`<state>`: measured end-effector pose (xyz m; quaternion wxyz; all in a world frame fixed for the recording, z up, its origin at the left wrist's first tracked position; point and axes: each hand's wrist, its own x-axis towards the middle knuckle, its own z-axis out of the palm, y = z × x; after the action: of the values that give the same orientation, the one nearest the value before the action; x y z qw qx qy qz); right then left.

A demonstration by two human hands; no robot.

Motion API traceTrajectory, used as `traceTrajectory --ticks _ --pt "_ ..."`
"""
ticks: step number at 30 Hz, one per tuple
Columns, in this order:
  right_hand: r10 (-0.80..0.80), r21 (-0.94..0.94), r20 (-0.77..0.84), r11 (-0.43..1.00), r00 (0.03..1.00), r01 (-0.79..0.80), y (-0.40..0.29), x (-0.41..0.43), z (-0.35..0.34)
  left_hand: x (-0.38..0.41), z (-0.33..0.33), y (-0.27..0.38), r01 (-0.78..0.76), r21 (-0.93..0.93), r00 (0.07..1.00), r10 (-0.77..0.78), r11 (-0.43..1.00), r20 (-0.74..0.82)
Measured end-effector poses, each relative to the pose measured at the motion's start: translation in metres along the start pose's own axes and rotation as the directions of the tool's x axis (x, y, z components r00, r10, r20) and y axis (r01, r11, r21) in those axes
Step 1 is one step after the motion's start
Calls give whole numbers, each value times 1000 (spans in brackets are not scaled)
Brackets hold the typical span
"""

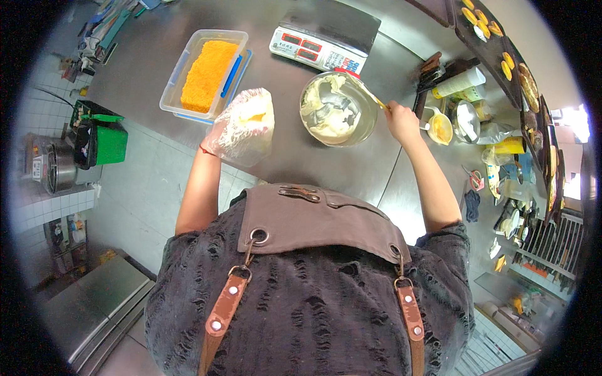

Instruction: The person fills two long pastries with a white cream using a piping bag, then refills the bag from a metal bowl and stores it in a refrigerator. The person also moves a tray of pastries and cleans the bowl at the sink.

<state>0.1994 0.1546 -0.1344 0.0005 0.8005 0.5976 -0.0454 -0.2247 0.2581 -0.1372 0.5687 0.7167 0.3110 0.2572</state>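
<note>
My left hand (210, 142) holds up a clear plastic bag (244, 145) with pale cream in it. The bag's film covers most of the fingers. My right hand (402, 123) grips the yellow handle of a spatula (379, 102), which reaches over the rim of a metal mixing bowl (369, 126). Pale cream (329, 123) is smeared over the bowl's wall and bottom. The bowl stands on the steel table, right of the bag and apart from it. Whether the spatula's blade touches the cream is hard to tell.
A plastic tub (170, 96) of orange crumbs (207, 77) stands behind the bag. Behind the bowl is a digital scale (324, 40). A yellow-filled strainer or cup (440, 128), a metal bowl (465, 122) and scissors (476, 179) lie at right. Trays (489, 56) of baked goods rise beyond.
</note>
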Motion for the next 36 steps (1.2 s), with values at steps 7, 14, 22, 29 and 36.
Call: traceTrajectory --ticks 7,14,22,29,36 --pt "-231 -129 131 960 964 248 -23 51 49 20 9 -17 369 -333 891 -229 867 392" --pt "-322 -173 112 925 940 337 -22 60 9 46 10 -18 57 67 788 -86 996 609" --pt "-441 -207 23 876 897 435 -28 67 -32 60 23 -48 431 -242 710 -161 869 685" --pt "-599 -152 58 785 799 600 -45 93 5 57 20 -40 600 -424 699 -186 679 691" --pt "-741 -278 -79 658 666 699 -51 101 -18 52 10 -70 801 -590 553 -255 -99 794"
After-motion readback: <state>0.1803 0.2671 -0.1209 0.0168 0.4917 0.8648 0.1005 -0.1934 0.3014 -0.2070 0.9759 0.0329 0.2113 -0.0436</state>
